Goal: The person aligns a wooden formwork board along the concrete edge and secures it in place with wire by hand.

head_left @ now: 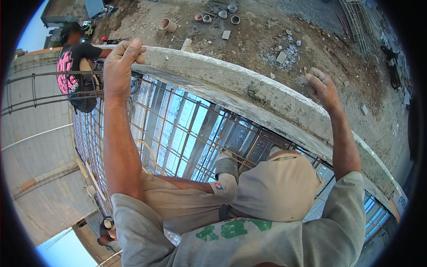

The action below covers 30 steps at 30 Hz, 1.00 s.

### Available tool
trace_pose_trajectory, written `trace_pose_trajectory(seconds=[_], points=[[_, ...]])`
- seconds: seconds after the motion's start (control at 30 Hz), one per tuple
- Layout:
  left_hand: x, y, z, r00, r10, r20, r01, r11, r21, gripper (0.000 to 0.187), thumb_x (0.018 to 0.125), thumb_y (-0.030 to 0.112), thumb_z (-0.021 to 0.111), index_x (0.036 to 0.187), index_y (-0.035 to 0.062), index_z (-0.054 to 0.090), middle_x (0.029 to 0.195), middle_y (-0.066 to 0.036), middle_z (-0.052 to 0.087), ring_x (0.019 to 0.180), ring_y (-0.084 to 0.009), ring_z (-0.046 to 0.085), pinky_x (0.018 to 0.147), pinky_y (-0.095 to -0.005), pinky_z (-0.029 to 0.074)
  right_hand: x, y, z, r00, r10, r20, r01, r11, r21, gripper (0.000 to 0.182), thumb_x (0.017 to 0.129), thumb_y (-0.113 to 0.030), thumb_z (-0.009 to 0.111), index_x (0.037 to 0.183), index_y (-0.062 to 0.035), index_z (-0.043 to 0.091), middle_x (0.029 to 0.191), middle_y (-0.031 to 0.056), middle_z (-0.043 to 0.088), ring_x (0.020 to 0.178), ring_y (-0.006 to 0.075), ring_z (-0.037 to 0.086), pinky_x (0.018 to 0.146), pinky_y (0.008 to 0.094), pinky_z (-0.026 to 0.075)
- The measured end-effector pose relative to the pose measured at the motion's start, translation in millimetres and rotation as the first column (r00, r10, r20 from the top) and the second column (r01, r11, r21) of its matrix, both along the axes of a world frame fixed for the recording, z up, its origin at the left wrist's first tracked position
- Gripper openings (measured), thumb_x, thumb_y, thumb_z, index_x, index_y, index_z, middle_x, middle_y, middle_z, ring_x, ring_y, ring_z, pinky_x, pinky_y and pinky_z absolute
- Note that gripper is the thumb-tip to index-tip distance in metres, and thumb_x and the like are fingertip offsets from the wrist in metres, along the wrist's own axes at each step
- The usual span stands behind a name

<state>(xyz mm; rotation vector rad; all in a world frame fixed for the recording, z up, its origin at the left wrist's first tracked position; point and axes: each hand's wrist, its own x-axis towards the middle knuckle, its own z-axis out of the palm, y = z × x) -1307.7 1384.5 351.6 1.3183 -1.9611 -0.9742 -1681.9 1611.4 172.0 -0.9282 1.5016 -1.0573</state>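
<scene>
My left hand [123, 66] is raised in a pinch, thumb against curled fingers, over the left part of the concrete wall edge [222, 73]. A thin string [231, 69] stretches from it along the top of that edge. Over on the right, my right hand [322, 91] has its fingers curled at the string's other end, just past the wall's whitish outer rim. Between my arms, my bent legs in beige trousers [275, 187] rest above a rebar mesh [178, 129] laid over metal decking.
A person in a black shirt [73, 62] crouches at the wall's left end, beside horizontal rebar [33, 91]. Another person [106, 231] is lower left. On the ground beyond the wall are several buckets [222, 14], a rubble pile [284, 55] and stacked poles [353, 22].
</scene>
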Motion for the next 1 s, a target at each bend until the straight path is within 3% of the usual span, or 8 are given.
trace_pose_trajectory(seconds=[0.17,0.43,0.5,0.57,0.63,0.7,0.9,1.0], points=[[-30,34,-45,0.997,-0.063,0.040,0.047,0.947,0.317,0.029,0.096,0.034,0.053,0.094,0.0061,0.061,0.081,-0.001,0.061,0.076,-0.0061,0.053,0.071,-0.0217,0.043,-40,29,-35,0.889,0.140,-0.436,-0.102,0.989,0.110,0.031,0.090,-0.030,0.053,0.074,-0.0030,0.052,0.062,0.0029,0.047,0.058,0.0147,0.048,0.054,0.0323,0.039],[-127,65,-95,0.663,0.143,-0.735,0.365,0.795,0.484,0.027,0.100,0.025,0.043,0.114,0.0040,0.052,0.119,-0.014,0.058,0.114,-0.0243,0.053,0.096,-0.0372,0.043,-47,76,-56,0.891,0.219,-0.397,-0.076,0.936,0.345,0.031,0.089,-0.031,0.055,0.089,-0.0004,0.061,0.086,0.0143,0.063,0.082,0.0249,0.061,0.077,0.0380,0.046],[-148,88,-113,0.706,0.147,-0.692,0.318,0.808,0.496,0.026,0.099,0.024,0.046,0.113,0.0042,0.053,0.117,-0.013,0.059,0.113,-0.0227,0.054,0.096,-0.0360,0.042,-46,87,-63,0.520,0.240,-0.820,0.034,0.953,0.301,0.027,0.088,-0.024,0.055,0.101,-0.0021,0.062,0.100,0.0154,0.063,0.100,0.0295,0.060,0.088,0.0418,0.044],[-162,108,-132,0.726,0.143,-0.673,0.326,0.789,0.520,0.024,0.096,0.027,0.053,0.106,0.0054,0.058,0.110,-0.009,0.063,0.104,-0.0161,0.055,0.090,-0.0300,0.042,-48,81,-53,0.570,0.334,-0.751,0.038,0.902,0.430,0.033,0.086,-0.019,0.055,0.114,-0.0043,0.059,0.118,0.0163,0.058,0.115,0.0326,0.052,0.099,0.0438,0.040],[-175,128,-145,0.840,0.114,-0.530,0.245,0.792,0.559,0.025,0.092,0.031,0.060,0.097,0.0066,0.063,0.102,-0.005,0.065,0.095,-0.0096,0.054,0.084,-0.0247,0.040,-36,80,-37,0.246,0.142,-0.959,0.035,0.987,0.155,0.040,0.085,-0.018,0.056,0.124,-0.0054,0.053,0.128,0.0175,0.052,0.123,0.0333,0.045,0.105,0.0440,0.034],[-185,145,-152,0.855,0.101,-0.508,0.278,0.739,0.614,0.024,0.092,0.031,0.059,0.094,0.0074,0.063,0.109,-0.006,0.063,0.099,-0.0119,0.053,0.087,-0.0281,0.039,-20,64,-16,0.634,0.054,-0.772,-0.041,0.998,0.037,0.052,0.084,-0.021,0.060,0.131,-0.0058,0.046,0.132,0.0188,0.048,0.128,0.0322,0.041,0.109,0.0434,0.030],[-206,181,-167,0.797,0.210,-0.567,0.352,0.601,0.718,0.032,0.089,0.032,0.065,0.104,0.0034,0.065,0.093,0.001,0.062,0.083,-0.0073,0.046,0.081,-0.0244,0.034,26,28,-5,0.700,-0.004,-0.714,-0.242,0.939,-0.243,0.060,0.090,-0.038,0.055,0.138,-0.0061,0.038,0.127,0.0205,0.051,0.116,0.0284,0.053,0.096,0.0424,0.044],[-202,180,-173,0.763,0.299,-0.574,0.342,0.566,0.750,0.031,0.089,0.028,0.064,0.108,0.0025,0.064,0.094,0.000,0.061,0.086,-0.0079,0.047,0.083,-0.0266,0.034,41,28,-3,0.951,-0.017,-0.310,-0.018,0.994,-0.112,0.052,0.092,-0.039,0.052,0.130,-0.0046,0.044,0.106,0.0146,0.063,0.081,0.0292,0.066,0.072,0.0419,0.052]])
